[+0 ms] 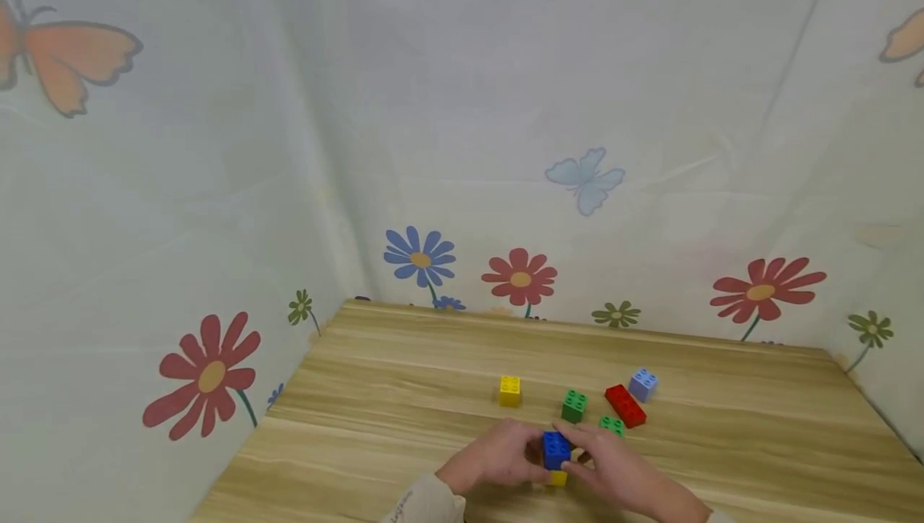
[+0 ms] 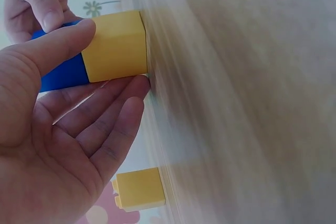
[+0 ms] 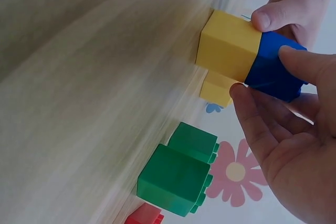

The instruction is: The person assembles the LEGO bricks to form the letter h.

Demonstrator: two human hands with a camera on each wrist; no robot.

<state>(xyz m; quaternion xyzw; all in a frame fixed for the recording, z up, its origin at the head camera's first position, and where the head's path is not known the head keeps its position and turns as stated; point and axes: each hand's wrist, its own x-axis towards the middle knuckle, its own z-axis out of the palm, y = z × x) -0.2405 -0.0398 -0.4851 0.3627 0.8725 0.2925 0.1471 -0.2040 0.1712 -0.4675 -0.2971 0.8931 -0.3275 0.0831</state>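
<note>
A blue brick sits on top of a yellow brick, its edges lined up with it, and the stack stands on the wooden table. My left hand pinches the stack from the left, thumb tip on the yellow brick at the seam, fingers along the opposite side. From the right, my right hand pinches the blue brick between thumb and fingers, one fingertip reaching the seam. In the head view the hands hide most of the lower brick.
Beyond the hands lie another yellow brick, a green brick, a second green brick partly behind the right hand, a long red brick and a light blue brick. A flower-printed curtain borders the table.
</note>
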